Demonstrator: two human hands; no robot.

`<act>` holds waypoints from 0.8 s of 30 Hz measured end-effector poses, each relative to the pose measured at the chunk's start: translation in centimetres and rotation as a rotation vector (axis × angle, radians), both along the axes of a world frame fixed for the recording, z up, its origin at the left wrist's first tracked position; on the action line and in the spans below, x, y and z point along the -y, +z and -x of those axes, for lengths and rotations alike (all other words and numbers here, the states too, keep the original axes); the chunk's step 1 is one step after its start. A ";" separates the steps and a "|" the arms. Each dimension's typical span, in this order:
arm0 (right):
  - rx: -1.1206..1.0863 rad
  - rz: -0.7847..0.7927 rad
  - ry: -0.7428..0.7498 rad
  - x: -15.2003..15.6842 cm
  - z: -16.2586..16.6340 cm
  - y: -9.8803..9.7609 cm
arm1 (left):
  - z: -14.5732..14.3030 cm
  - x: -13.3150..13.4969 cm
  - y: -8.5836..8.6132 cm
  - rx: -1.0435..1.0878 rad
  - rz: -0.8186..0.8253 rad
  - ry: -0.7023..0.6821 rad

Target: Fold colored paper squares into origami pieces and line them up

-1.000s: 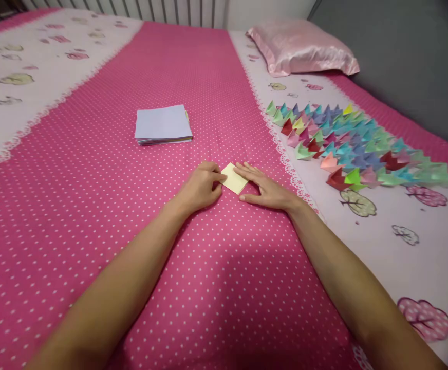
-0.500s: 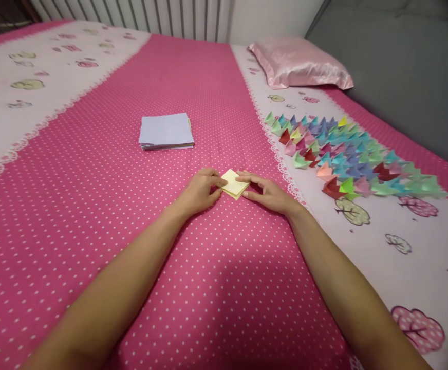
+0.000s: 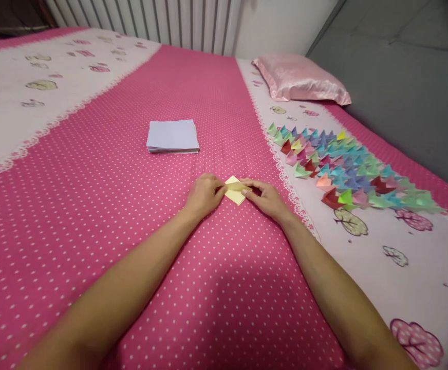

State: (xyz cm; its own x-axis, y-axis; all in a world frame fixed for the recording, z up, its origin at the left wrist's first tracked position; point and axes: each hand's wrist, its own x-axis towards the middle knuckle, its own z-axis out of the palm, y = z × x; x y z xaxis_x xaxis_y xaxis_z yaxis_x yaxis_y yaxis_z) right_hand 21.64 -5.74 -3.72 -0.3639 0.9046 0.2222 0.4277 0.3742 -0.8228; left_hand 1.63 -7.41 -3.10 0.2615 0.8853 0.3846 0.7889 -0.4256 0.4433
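Observation:
A small square of folded yellow paper (image 3: 236, 195) lies diamond-wise on the pink dotted bedspread, between my two hands. My left hand (image 3: 205, 193) pinches its left corner with thumb and fingertips. On the opposite side, my right hand (image 3: 265, 198) grips the right corner, thumb on top and fingers behind. The upper layer of the paper stands partly lifted, making a crease across the middle. Fingertips hide both side corners.
A stack of pale lavender paper sheets (image 3: 172, 136) lies ahead on the left. Rows of colourful folded paper pieces (image 3: 347, 164) stand on the right. Behind them rests a pink satin pillow (image 3: 301, 79); a radiator (image 3: 178, 25) and a grey panel (image 3: 401, 87) border the bed (image 3: 193, 308).
The top layer of the yellow paper has been raised from flat. My right thumb has moved onto the paper, and both hands have closed on its corners. The view has tilted slightly up.

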 end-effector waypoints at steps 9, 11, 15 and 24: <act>0.058 -0.127 -0.232 0.1 1.7 -0.4 | -0.5 0.2 -0.1 0.035 0.045 0.140; 0.028 -0.142 -0.230 0.1 1.7 -0.5 | -0.6 0.3 -0.1 0.065 0.028 0.150; 0.008 -0.202 -0.170 0.1 1.7 -0.6 | -0.7 0.6 0.1 0.046 0.051 0.112; 0.165 -0.321 -0.164 -0.2 2.1 -0.9 | -0.9 0.4 0.0 -0.062 0.083 0.040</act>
State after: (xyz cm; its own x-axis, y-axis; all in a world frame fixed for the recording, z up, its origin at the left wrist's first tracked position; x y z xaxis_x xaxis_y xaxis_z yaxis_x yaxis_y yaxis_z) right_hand 19.56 -5.58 -4.62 -0.2749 0.8475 0.4540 0.6198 0.5172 -0.5902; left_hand 2.55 -7.81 -3.08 0.2467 0.9234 0.2940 0.8316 -0.3575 0.4250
